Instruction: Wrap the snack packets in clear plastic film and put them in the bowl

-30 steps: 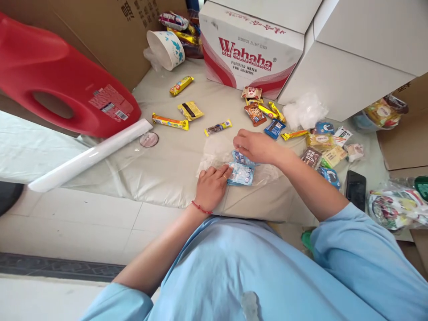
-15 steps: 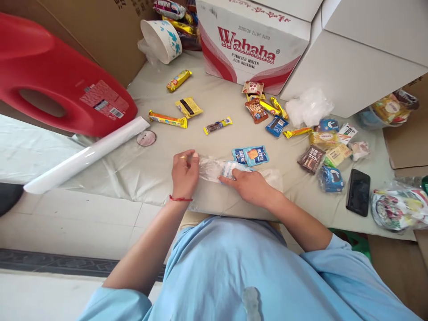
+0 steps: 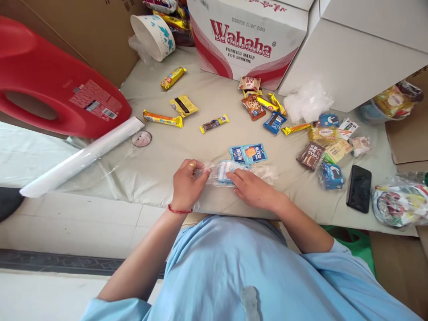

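In the head view we look down on a cloth-covered table (image 3: 160, 171), with both hands at its near edge. The left hand (image 3: 189, 182), a red bracelet (image 3: 179, 210) at its wrist, pinches one end of some clear plastic (image 3: 210, 177) between thumb and fingers. The right hand (image 3: 253, 187) lies palm down with its fingers on a pale blue packet (image 3: 223, 171); we cannot tell whether they grip it or only press it. That packet lies between our two hands, amid the clear plastic.

Just beyond it we see two overlapping blue sachets (image 3: 256, 153), and farther off a yellow-and-brown bar (image 3: 214, 124). To the left lie a yellow-and-orange bar (image 3: 162, 118), a yellow packet with a black band (image 3: 183, 105) and a round disc (image 3: 141, 138), near a white roll (image 3: 82, 157) that slants in front of a red jug (image 3: 96, 100). At the back stands a Wahaha carton (image 3: 244, 44), with a patterned paper cup (image 3: 163, 38) tipped over to its left. On our right, a brown cocoa packet (image 3: 310, 155) sits among other wrapped snacks, and a black phone (image 3: 359, 189) lies near them.
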{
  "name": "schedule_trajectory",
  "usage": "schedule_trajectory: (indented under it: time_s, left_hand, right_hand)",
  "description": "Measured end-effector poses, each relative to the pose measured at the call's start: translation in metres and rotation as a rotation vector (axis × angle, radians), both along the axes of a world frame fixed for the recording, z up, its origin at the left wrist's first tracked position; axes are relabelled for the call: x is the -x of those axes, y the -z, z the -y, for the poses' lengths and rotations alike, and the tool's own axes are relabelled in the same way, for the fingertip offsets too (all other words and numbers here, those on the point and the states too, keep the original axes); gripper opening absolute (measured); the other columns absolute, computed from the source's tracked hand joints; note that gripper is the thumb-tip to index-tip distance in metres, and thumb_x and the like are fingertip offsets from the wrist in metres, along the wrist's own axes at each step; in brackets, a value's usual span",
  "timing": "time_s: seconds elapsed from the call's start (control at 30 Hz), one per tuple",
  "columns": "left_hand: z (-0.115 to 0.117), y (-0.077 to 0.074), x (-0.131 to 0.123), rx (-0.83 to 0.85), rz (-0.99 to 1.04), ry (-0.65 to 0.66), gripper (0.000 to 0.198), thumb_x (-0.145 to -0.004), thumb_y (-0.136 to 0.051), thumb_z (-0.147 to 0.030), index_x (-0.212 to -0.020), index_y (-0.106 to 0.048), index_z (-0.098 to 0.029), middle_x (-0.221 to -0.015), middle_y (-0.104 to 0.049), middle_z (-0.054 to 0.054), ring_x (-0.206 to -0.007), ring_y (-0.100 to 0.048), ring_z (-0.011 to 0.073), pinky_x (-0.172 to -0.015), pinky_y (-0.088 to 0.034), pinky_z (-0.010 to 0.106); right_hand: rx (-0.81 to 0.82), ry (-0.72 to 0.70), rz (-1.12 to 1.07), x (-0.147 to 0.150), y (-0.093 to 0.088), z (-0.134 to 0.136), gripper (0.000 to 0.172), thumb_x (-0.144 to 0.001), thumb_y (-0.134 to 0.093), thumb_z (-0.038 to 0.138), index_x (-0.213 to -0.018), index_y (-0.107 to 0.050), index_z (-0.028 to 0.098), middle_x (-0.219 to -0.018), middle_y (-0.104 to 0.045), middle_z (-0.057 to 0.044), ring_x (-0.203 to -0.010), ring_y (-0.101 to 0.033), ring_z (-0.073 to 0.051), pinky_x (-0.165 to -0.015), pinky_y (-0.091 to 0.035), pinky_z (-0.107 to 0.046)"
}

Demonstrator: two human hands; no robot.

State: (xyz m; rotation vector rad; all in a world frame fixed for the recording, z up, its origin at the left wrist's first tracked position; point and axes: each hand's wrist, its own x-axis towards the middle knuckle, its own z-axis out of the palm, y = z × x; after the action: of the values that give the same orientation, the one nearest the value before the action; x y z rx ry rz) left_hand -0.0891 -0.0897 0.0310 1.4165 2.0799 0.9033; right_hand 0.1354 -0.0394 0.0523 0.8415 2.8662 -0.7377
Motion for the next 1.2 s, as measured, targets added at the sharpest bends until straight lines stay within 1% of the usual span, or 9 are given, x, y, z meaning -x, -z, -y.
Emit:
schedule_trajectory:
  time_s: [0.13, 0.3, 0.43, 0.5, 0.67, 0.73, 0.83, 1.03, 1.2]
  left_hand:
    - [0.000, -0.018, -0.035, -0.047, 0.102, 0.066, 0.016, -0.088, -0.063, -0.037, -0.089, -0.066, -0.021, -0.089, -0.069, 0.002, -0.076, -0.065, 0.0162, -0.075, -0.056, 0.030]
    - [0.004, -0.005, -0.073, -0.094, -0.127, 0.420, 0.034, -0.096, -0.050, -0.029, -0.121, -0.069, -0.014, -0.128, -0.068, 0.016, -0.120, -0.064, 0.0282, -0.105, -0.053, 0.044]
    - [0.019, 0.009, -0.083, -0.047, -0.438, 0.503, 0.054, -0.093, -0.051, -0.021, -0.145, -0.056, -0.009, -0.151, -0.057, 0.022, -0.133, -0.056, 0.0351, -0.106, -0.049, 0.050]
    - [0.024, 0.013, -0.084, -0.027, -0.513, 0.518, 0.059, -0.092, -0.051, -0.018, -0.151, -0.052, -0.009, -0.155, -0.055, 0.022, -0.136, -0.055, 0.0343, -0.104, -0.049, 0.047]
    - [0.026, 0.017, -0.086, -0.025, -0.594, 0.545, 0.060, -0.094, -0.047, -0.014, -0.154, -0.050, -0.011, -0.157, -0.054, 0.019, -0.136, -0.056, 0.0323, -0.102, -0.049, 0.045]
    - [0.024, 0.019, -0.085, -0.036, -0.603, 0.555, 0.060, -0.094, -0.045, -0.012, -0.154, -0.050, -0.012, -0.158, -0.052, 0.019, -0.137, -0.057, 0.0320, -0.102, -0.049, 0.045]
    - [0.022, 0.021, -0.080, -0.069, -0.563, 0.576, 0.055, -0.094, -0.043, -0.009, -0.147, -0.057, -0.011, -0.154, -0.056, 0.021, -0.137, -0.057, 0.0321, -0.105, -0.050, 0.047]
    - [0.045, 0.020, -0.033, -0.213, -0.227, 0.688, 0.049, -0.097, -0.051, -0.023, -0.146, -0.054, -0.017, -0.149, -0.059, 0.017, -0.141, -0.055, 0.0288, -0.114, -0.052, 0.047]
    - [0.084, 0.026, 0.013, -0.262, -0.162, 0.413, 0.033, -0.096, -0.056, -0.020, -0.127, -0.065, -0.029, -0.136, -0.067, 0.010, -0.123, -0.067, 0.0282, -0.103, -0.058, 0.048]
  right_hand:
    - [0.042, 0.066, -0.102, -0.004, 0.008, 0.008, 0.048, -0.100, -0.047, 0.011, -0.148, -0.049, 0.012, -0.125, -0.061, -0.017, -0.115, -0.056, -0.028, -0.101, -0.049, -0.047]
    - [0.182, 0.113, -0.314, -0.027, 0.007, 0.009, 0.031, -0.099, -0.050, 0.016, -0.125, -0.066, 0.021, -0.123, -0.064, -0.012, -0.116, -0.058, -0.026, -0.101, -0.052, -0.044]
    - [-0.135, 0.635, -0.246, -0.056, 0.012, 0.009, 0.034, -0.103, -0.051, 0.033, -0.131, -0.064, 0.019, -0.128, -0.060, -0.017, -0.121, -0.054, -0.032, -0.106, -0.048, -0.052]
    - [-0.252, 0.767, -0.103, -0.067, 0.015, 0.010, 0.042, -0.097, -0.061, 0.040, -0.132, -0.064, 0.016, -0.139, -0.053, -0.022, -0.130, -0.046, -0.038, -0.109, -0.044, -0.057]
    - [-0.055, 0.710, -0.095, -0.065, -0.002, 0.009, 0.017, -0.099, -0.053, 0.033, -0.104, -0.065, 0.021, -0.118, -0.066, -0.014, -0.107, -0.062, -0.029, -0.092, -0.053, -0.041]
    - [0.039, 0.709, -0.163, -0.046, -0.015, 0.002, 0.016, -0.101, -0.051, 0.034, -0.101, -0.062, 0.023, -0.098, -0.069, -0.007, -0.089, -0.065, -0.023, -0.081, -0.053, -0.033]
    - [0.050, 0.621, -0.142, 0.000, -0.023, -0.013, 0.013, -0.101, -0.052, 0.030, -0.101, -0.062, 0.023, -0.096, -0.072, -0.005, -0.090, -0.067, -0.021, -0.082, -0.051, -0.030]
    - [-0.057, 0.465, 0.092, 0.064, -0.003, -0.023, 0.030, -0.109, -0.040, 0.032, -0.120, -0.063, 0.015, -0.121, -0.066, -0.015, -0.103, -0.067, -0.027, -0.084, -0.053, -0.038]
    - [-0.196, 0.390, 0.026, 0.060, 0.007, 0.001, 0.054, -0.097, -0.062, 0.061, -0.123, -0.061, 0.013, -0.122, -0.062, -0.017, -0.115, -0.057, -0.033, -0.092, -0.051, -0.045]
